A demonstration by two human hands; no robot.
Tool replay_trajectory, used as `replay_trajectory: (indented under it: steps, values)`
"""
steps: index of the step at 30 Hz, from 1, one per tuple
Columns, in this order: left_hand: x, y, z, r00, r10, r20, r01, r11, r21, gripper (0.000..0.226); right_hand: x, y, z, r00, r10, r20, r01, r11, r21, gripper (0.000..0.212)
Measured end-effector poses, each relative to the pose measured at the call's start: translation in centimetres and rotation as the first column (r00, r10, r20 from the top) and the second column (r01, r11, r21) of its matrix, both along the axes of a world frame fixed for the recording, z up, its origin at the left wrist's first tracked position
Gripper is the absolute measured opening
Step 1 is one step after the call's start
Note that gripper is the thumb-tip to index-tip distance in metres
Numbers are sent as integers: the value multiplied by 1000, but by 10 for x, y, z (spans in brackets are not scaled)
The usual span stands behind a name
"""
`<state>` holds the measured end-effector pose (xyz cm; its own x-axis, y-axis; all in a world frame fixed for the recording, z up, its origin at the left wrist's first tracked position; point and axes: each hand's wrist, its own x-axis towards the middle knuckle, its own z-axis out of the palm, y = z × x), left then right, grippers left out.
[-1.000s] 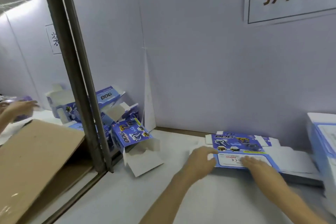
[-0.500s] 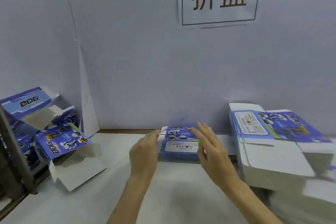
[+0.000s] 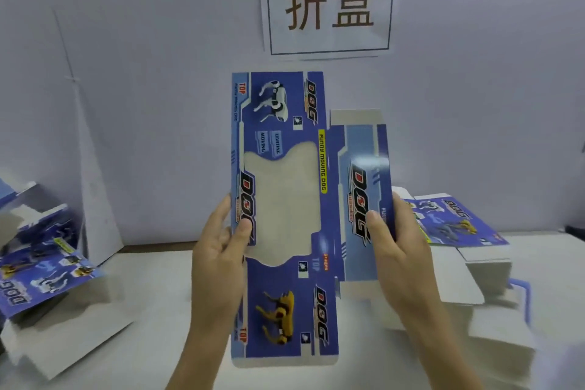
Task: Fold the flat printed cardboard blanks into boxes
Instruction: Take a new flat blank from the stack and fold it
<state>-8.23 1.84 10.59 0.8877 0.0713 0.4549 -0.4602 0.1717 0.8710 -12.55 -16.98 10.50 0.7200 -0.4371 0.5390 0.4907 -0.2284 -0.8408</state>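
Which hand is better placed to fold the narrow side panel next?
Probably the right hand: it pinches the narrow side panel at its outer edge, while the left hand grips the wide window panel.

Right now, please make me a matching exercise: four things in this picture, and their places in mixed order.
1 sign
2 held blank
3 pile of blanks
4 folded boxes

A left side of the table
B on the wall
C gripped by left hand and right hand
D right side of the table

Pairs: 1-B, 2-C, 3-D, 4-A
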Motion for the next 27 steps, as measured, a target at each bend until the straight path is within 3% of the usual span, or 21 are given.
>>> replay_trajectory:
  steps: [5, 8, 12, 20, 24, 27]
  values:
    - [-1, -16, -3, 998, -29, -50, 32, 998, 54, 53, 2, -2, -2, 994, 108, 25, -110, 989, 102, 27]
    - [4, -17, -10, 994, -37, -100, 44, 997, 63, 54, 4, -1, -5, 988, 154, 6, -153, 977, 146, 43]
    - [4, -16, -11, 990, -39, -139, 52, 994, 93, 70, 8, -2, -8, 986, 165, -29, -160, 977, 138, 56]
    - [1, -16, -10, 991, 12, -135, 7, 990, 143, 72, 9, -2, -10, 968, 243, -68, -224, 952, 208, 58]
    - [-9, -27, -8, 987, -23, -156, 46, 989, 143, 70, 9, 6, -11, 939, 310, -147, -279, 939, 200, 83]
    - [-15, -36, -11, 992, -10, -126, 31, 986, 166, 70, 8, 13, -10, 911, 342, -232, -313, 938, 152, 66]
